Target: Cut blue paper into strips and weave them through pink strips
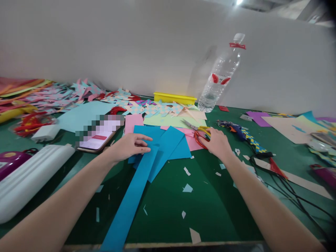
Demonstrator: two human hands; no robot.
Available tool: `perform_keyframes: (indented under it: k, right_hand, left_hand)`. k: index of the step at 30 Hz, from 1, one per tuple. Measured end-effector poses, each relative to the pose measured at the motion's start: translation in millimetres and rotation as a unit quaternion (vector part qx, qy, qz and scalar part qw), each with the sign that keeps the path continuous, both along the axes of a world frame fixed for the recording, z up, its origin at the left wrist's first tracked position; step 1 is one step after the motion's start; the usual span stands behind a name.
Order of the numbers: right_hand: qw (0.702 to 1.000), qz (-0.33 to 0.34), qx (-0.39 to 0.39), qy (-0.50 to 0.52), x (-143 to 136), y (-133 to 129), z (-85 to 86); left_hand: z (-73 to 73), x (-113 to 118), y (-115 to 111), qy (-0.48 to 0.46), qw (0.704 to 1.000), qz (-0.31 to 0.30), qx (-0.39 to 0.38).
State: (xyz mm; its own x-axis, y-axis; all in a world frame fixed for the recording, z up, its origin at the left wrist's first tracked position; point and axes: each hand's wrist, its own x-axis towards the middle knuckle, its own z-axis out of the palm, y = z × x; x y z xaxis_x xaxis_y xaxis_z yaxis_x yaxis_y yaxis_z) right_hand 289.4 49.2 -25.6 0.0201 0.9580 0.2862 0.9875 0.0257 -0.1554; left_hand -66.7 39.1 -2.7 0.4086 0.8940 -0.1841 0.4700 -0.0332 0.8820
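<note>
My left hand (131,146) hovers at or just above several overlapping blue paper pieces (170,141), its fingers apart and nothing visible in them. A long blue strip (133,199) runs from beside those fingers down past the table's front edge. To the right, my right hand (216,141) has its fingers around the handles of scissors (201,131) with red and yellow grips. The scissor blades point up and left, slightly parted, over pink and pale green paper (160,120). Part of the handles is hidden by the fingers.
A phone (101,134) lies left of the papers. Behind them are a yellow tray (174,98) and a tilted clear bottle (222,75). At right lie a glue gun (237,132) and cables (291,192). A white case (34,178) is at left; paper scraps dot the green table (162,217).
</note>
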Motion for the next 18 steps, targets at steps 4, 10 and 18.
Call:
perform_keyframes:
  k: [4, 10, 18]
  right_hand:
    - [1.000, 0.013, -0.009, 0.014, 4.6, 2.0, -1.8]
    - [0.997, -0.005, -0.001, 0.079, 7.2, 3.8, -3.2]
    - [0.986, -0.005, 0.067, 0.155, 1.3, 0.5, 7.2]
  left_hand:
    - [4.3, 3.5, -3.3, 0.009, 0.999, 0.024, 0.022]
    - [1.8, 5.3, -2.5, -0.007, 0.985, 0.153, 0.077]
    - [4.3, 7.0, -5.2, -0.058, 0.982, 0.174, 0.044]
